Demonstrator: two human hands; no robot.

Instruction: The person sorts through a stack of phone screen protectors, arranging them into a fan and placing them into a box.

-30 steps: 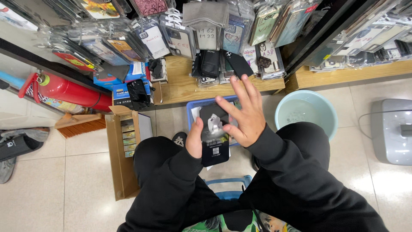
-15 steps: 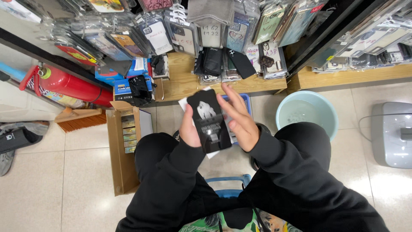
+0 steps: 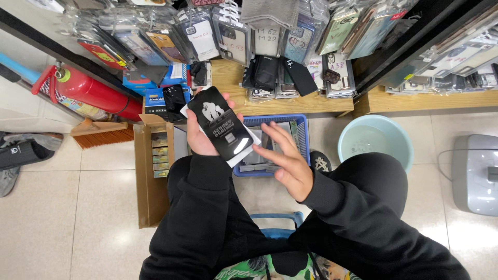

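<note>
Fingers of the left hand (image 3: 199, 137) were wrapped around a black packet (image 3: 222, 127); the right hand (image 3: 288, 158) was spread wide near a blue basket (image 3: 302, 136).

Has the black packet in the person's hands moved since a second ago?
Yes. The black packet went up and left: a second ago it covered the blue basket; now the left hand holds it beside the basket, near the cardboard box.

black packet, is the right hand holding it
No, the left hand grips the black packet; the right hand is open beside it.
</note>
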